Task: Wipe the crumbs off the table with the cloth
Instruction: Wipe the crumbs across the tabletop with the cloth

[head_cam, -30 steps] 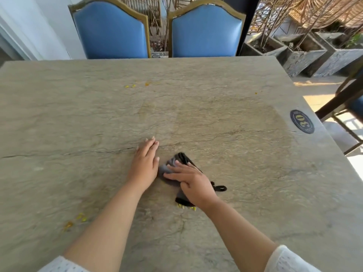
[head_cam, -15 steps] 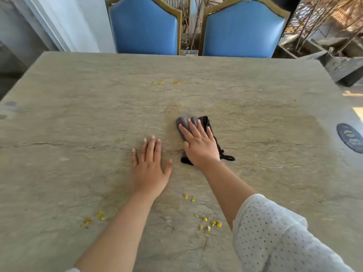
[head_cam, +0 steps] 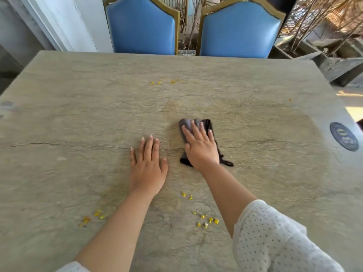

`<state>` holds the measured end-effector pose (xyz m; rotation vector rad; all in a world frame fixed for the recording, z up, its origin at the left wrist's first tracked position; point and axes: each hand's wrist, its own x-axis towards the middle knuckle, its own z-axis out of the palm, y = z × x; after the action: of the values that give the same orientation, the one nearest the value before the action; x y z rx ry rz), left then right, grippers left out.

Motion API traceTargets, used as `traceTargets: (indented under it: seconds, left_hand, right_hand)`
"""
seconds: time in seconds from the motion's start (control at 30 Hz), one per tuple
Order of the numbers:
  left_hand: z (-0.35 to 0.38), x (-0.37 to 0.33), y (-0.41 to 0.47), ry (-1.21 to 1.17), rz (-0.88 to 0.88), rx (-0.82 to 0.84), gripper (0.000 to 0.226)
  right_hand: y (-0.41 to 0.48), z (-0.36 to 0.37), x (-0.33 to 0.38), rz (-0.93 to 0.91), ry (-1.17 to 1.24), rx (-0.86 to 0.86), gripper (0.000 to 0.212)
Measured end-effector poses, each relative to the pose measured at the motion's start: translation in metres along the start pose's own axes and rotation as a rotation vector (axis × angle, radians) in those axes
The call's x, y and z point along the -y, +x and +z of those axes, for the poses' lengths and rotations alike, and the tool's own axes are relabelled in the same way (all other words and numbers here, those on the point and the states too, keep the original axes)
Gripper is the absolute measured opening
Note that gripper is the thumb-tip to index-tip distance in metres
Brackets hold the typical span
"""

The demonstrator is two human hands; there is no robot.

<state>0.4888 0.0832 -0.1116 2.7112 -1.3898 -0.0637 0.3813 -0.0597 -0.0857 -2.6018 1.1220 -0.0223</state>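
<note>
A dark grey cloth (head_cam: 186, 125) with black edging lies bunched near the middle of the stone table (head_cam: 78, 118). My right hand (head_cam: 200, 146) presses flat on it, fingers spread forward, covering most of it. My left hand (head_cam: 148, 165) rests flat on the bare table just left of the cloth, fingers apart, holding nothing. Yellow crumbs (head_cam: 206, 220) lie near me between my forearms. More crumbs (head_cam: 92, 216) sit at the near left. A few far crumbs (head_cam: 157, 82) lie beyond the cloth, and a single crumb (head_cam: 290, 100) is at the far right.
Two blue chairs (head_cam: 141, 28) (head_cam: 239, 30) stand at the table's far edge. A round dark number sticker (head_cam: 343, 136) is stuck near the right edge. Stone planters (head_cam: 341, 67) stand on the floor beyond the right corner.
My right hand has pushed the cloth forward, away from me, uncovering yellow crumbs near the front. My left hand stayed flat on the table. The view shifted left.
</note>
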Motion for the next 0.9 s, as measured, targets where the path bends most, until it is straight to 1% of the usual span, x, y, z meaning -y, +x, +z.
traceTargets:
  seconds: [0.07, 0.1, 0.13, 0.17, 0.2, 0.23, 0.27, 0.3, 0.33, 0.37, 0.4, 0.47, 0.53, 0.6, 0.7, 0.83, 0.9]
  left_hand:
    - [-0.001, 0.001, 0.0, -0.028, 0.01, 0.011, 0.068]
    - [-0.003, 0.002, 0.002, -0.053, 0.007, 0.022, 0.067]
    - [-0.005, 0.002, 0.004, -0.087, -0.01, 0.043, 0.064]
    - [-0.01, 0.0, 0.008, -0.129, -0.044, 0.058, 0.062]
    - [-0.016, -0.005, 0.011, -0.186, -0.084, 0.054, 0.059]
    - [-0.023, -0.014, 0.012, -0.265, -0.113, 0.014, 0.055]
    - [-0.031, -0.027, 0.013, -0.353, -0.119, -0.051, 0.051]
    - [-0.037, -0.044, 0.013, -0.422, -0.094, -0.115, 0.048]
    - [-0.042, -0.062, 0.013, -0.455, -0.041, -0.148, 0.046]
    - [-0.045, -0.08, 0.012, -0.454, 0.021, -0.143, 0.046]
    - [-0.045, -0.098, 0.01, -0.426, 0.065, -0.111, 0.047]
    - [-0.033, -0.124, 0.007, -0.315, 0.051, -0.018, 0.059]
    - [-0.016, -0.135, 0.001, -0.157, 0.0, 0.07, 0.075]
    - [-0.003, -0.137, -0.005, -0.027, 0.043, 0.086, 0.078]
    - [0.003, -0.13, 0.004, 0.005, 0.184, 0.032, 0.077]
    - [0.003, -0.116, 0.046, 0.026, 0.466, 0.076, 0.074]
    - [0.002, -0.109, 0.072, 0.047, 0.564, 0.094, 0.072]
  right_hand:
    - [-0.021, 0.002, 0.006, -0.061, 0.068, 0.039, 0.057]
    - [-0.029, -0.001, 0.006, -0.07, 0.166, 0.066, 0.054]
    - [-0.035, -0.007, 0.004, -0.061, 0.312, 0.077, 0.05]
    - [-0.039, -0.015, 0.001, -0.035, 0.473, 0.053, 0.047]
    - [-0.042, -0.023, -0.006, 0.006, 0.599, -0.014, 0.045]
    - [-0.045, -0.029, -0.016, 0.056, 0.641, -0.108, 0.045]
    - [-0.047, -0.034, -0.027, 0.108, 0.61, -0.188, 0.046]
    - [-0.05, -0.037, -0.039, 0.159, 0.544, -0.231, 0.048]
    - [-0.053, -0.038, -0.05, 0.207, 0.466, -0.237, 0.049]
    - [-0.056, -0.037, -0.06, 0.246, 0.383, -0.216, 0.051]
    - [-0.059, -0.035, -0.069, 0.27, 0.302, -0.187, 0.052]
    - [-0.067, -0.026, -0.081, 0.277, 0.176, -0.154, 0.053]
    - [-0.074, -0.017, -0.086, 0.255, 0.118, -0.142, 0.052]
    - [-0.079, -0.01, -0.088, 0.235, 0.092, -0.141, 0.052]
    - [-0.08, -0.006, -0.091, 0.224, 0.077, -0.167, 0.051]
    - [-0.075, -0.005, -0.088, 0.266, 0.112, -0.217, 0.05]
    - [-0.069, -0.006, -0.084, 0.306, 0.113, -0.238, 0.051]
